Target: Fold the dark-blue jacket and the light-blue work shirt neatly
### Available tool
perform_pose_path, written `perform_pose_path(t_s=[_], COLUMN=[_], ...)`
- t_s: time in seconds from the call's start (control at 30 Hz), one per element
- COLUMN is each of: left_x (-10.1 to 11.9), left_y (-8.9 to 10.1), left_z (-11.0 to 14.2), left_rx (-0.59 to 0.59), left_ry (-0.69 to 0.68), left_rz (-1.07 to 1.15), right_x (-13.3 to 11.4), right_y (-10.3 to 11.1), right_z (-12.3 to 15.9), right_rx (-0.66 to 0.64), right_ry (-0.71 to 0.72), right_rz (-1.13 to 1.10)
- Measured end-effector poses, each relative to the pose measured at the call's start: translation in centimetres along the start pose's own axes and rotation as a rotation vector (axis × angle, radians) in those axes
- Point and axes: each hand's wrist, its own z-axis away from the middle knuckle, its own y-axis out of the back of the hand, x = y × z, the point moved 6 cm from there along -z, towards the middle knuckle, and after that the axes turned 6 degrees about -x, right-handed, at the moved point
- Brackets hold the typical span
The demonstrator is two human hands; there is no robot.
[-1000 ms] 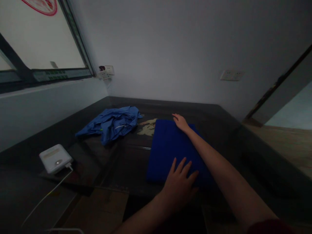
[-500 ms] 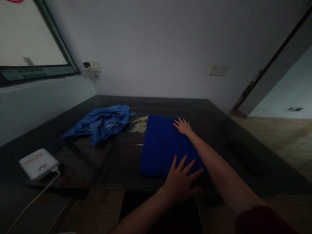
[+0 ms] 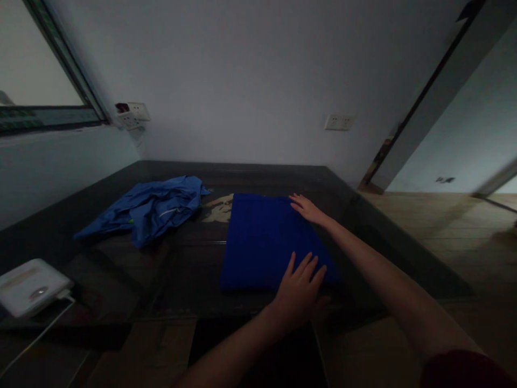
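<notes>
A deep blue folded cloth (image 3: 258, 237) lies flat on the dark glossy table (image 3: 177, 291). Over its near right part rests my left hand (image 3: 299, 285), fingers stretched out and slightly apart, nothing held. At the far right corner of the cloth is my right hand (image 3: 309, 208), fingers extended along the edge, also holding nothing. Whether the palms press down is hard to tell in the dim light. Left of the cloth sits a crumpled lighter blue garment (image 3: 161, 205).
A white box-shaped device (image 3: 34, 288) with a white cable (image 3: 36, 342) stands at the table's left. A pale patch (image 3: 218, 209) shows on the tabletop beside the cloth. Wall sockets (image 3: 339, 122) are behind, and a window frame (image 3: 52, 116) is at upper left.
The view has turned right, so most things sit further left. My right hand has shifted slightly outward to the cloth's right edge; my left hand's fingers have drawn closer together.
</notes>
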Motion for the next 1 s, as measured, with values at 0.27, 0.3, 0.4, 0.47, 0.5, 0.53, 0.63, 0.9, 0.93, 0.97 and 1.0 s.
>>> perform_pose_path(t_s=[0.27,0.3,0.4,0.47,0.5,0.53,0.63,0.9,0.93,0.97,1.0], left_x=[2.7,2.6,2.4,2.4,2.5,2.6,2.5,-11.8,-14.5,-17.2,-19.8], left_y=[-3.1,-3.2,-3.1,-2.8,-2.5,-2.1,0.3,8.8,9.2,9.4,9.3], left_z=[-2.8,-2.7,-2.4,-2.1,-1.9,-1.7,-0.8,3.2,3.6,3.8,4.0], left_rx=[-0.110,-0.116,-0.116,-0.113,-0.115,-0.119,-0.100,0.303,0.341,0.349,0.352], left_ry=[-0.092,-0.100,-0.119,-0.144,-0.163,-0.184,-0.211,0.255,0.318,0.386,0.474], left_rz=[-0.018,-0.007,0.048,0.104,0.143,0.188,0.331,0.436,0.444,0.471,0.542], right_x=[1.1,1.3,1.7,2.1,2.5,3.0,4.5,5.4,5.4,5.5,5.6], right_y=[-4.5,-4.8,-5.0,-4.5,-4.0,-3.5,-1.9,0.1,-0.2,-0.6,-1.0], right_z=[2.5,2.5,2.7,2.8,3.0,3.1,4.0,9.7,10.8,11.8,12.9], right_rx=[-0.142,-0.143,-0.120,-0.063,-0.015,0.041,0.183,0.194,0.161,0.126,0.088], right_ry=[-0.021,-0.027,-0.029,-0.046,-0.072,-0.112,-0.235,-0.248,-0.250,-0.269,-0.297], right_rz=[0.035,0.034,0.051,0.074,0.073,0.058,-0.024,-0.207,-0.297,-0.405,-0.524])
